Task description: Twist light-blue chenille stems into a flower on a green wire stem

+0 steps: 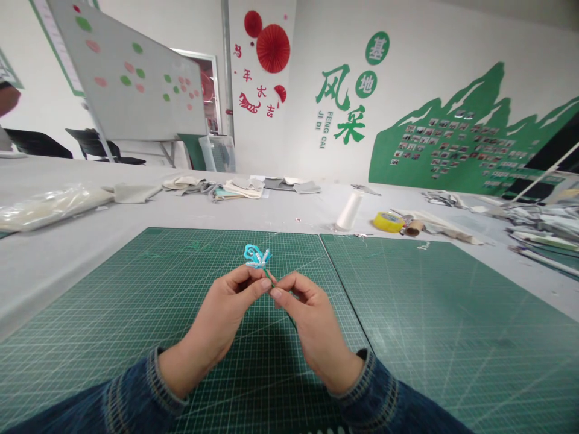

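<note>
A small blue and white flower ornament [257, 255] on a thin green stem is held up above the green cutting mat [181, 295]. Its head has curled blue loops and what look like white beads. My left hand [228, 307] pinches the stem just under the flower head between thumb and fingers. Right beside it, my right hand [312, 316] pinches the same stem lower down, with the fingertips of both hands nearly touching. The stem's lower end runs behind my right hand and is partly hidden.
A second cutting mat [434, 295] lies on the right. Behind the mats are a white thread cone [348, 211], a yellow tape roll [388, 222], a cardboard tube [414, 228] and folded cloths [244, 187]. A plastic-wrapped bundle [54, 205] lies left, a cloth pile [547, 217] right.
</note>
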Tool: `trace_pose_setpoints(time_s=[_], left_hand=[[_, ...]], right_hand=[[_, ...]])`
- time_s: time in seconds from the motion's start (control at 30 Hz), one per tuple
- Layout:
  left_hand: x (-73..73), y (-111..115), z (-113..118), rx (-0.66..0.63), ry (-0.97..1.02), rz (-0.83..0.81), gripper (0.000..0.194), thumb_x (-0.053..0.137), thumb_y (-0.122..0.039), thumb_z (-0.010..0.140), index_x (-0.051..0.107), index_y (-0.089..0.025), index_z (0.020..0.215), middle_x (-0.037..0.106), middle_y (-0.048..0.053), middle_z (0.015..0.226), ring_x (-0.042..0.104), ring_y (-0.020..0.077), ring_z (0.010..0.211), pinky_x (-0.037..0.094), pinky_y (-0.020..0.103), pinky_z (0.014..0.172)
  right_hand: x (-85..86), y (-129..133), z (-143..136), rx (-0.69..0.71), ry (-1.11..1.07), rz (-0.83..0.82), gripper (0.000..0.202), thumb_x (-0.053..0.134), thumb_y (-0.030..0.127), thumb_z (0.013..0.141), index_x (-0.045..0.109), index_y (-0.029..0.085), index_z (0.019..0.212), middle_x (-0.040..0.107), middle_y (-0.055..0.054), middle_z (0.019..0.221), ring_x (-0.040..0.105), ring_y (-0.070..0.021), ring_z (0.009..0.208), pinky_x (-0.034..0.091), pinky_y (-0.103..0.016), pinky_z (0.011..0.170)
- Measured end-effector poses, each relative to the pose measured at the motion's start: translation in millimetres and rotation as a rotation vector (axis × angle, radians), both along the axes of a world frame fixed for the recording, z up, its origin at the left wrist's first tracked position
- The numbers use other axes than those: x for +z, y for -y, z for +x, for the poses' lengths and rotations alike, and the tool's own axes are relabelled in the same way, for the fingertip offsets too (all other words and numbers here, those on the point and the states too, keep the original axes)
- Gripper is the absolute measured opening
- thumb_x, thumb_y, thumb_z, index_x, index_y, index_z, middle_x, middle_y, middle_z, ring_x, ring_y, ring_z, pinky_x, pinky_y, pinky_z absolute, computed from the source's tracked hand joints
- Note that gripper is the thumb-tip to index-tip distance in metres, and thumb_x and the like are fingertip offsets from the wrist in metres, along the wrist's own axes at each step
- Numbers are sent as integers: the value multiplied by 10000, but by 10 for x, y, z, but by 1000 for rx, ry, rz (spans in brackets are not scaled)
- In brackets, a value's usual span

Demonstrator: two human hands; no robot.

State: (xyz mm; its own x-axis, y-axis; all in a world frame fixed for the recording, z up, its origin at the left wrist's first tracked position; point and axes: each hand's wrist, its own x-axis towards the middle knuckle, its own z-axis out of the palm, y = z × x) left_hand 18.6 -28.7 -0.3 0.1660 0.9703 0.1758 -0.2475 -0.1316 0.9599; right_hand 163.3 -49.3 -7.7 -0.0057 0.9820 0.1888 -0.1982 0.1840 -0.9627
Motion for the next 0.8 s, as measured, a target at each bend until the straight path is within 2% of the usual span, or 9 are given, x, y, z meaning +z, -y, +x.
trace_pose_setpoints(time_s=[0.17,0.3,0.47,0.63,0.8], left_hand=[[18,-7,-1,-86,26,-17,105,690,-236,840,673,-174,756,657,2,760,579,135,698,470,275,720],[41,10,0,-123,35,-15,137,675,-241,858,657,-177,739,613,-20,684,561,120,628,470,267,669],[21,17,1,-62,11,19,84,707,-219,830,679,-181,760,668,-3,781,587,134,741,476,271,748],[5,3,19,-6,-1,29,47,739,-230,802,713,-193,813,693,1,843,599,149,827,472,278,804],[21,-6,17,26,-42,34,73,750,-242,788,705,-186,774,675,-6,793,578,142,784,460,271,771]], right_hand=[[5,-9,12,286,-347,-245,161,726,319,802,697,175,737,607,-10,759,482,-129,676,388,-277,676],[15,-8,34,402,-408,-289,172,727,317,813,713,153,763,572,-2,683,469,-115,644,379,-250,645],[5,-17,42,340,-401,-256,161,785,268,756,674,172,689,592,5,711,466,-112,651,362,-251,650],[-11,-25,31,275,-341,-169,152,756,239,774,657,180,675,565,21,652,467,-126,669,346,-264,671],[-25,-21,18,169,-238,-90,148,723,231,793,646,192,672,546,32,627,459,-139,675,346,-290,700]])
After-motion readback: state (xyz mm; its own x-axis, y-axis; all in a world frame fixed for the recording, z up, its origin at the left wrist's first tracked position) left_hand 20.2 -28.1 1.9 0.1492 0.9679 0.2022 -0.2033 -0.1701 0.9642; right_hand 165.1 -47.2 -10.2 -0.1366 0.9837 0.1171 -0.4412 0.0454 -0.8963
